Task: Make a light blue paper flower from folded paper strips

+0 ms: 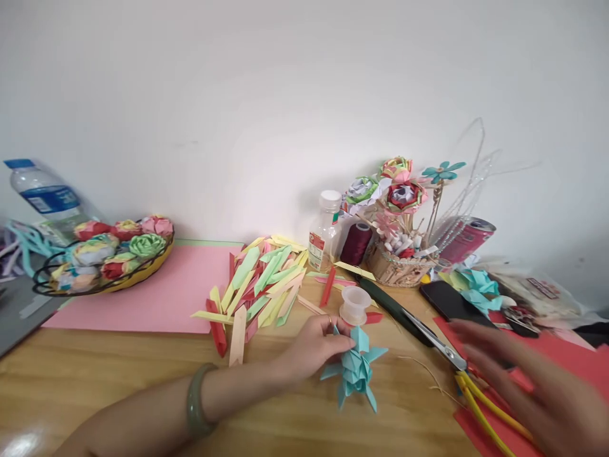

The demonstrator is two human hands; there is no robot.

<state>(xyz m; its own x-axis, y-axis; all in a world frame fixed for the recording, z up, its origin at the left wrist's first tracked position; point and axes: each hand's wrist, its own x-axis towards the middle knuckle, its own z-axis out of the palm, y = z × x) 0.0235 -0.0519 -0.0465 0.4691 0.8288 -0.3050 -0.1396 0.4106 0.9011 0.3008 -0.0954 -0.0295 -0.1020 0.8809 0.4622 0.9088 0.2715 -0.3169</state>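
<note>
My left hand [314, 348] pinches a teal folded paper flower [356, 369] and holds it just above the wooden table [118, 381]. A green bangle sits on that wrist. My right hand [528, 381] is blurred by motion, fingers stretched out and apart, hovering over the red paper sheet [561, 355] near the scissors [428, 330] and the yellow-handled pliers [480, 406]. Nothing shows in it.
A heap of folded paper strips [259, 282] lies on a pink sheet [157, 292]. A basket of paper roses [109, 254] and a water bottle [45, 193] stand at left. A small clear spool [355, 304], glue bottle [326, 231], thread spool [356, 244], clothespin basket with flowers [397, 263], phone [445, 298] crowd the back right.
</note>
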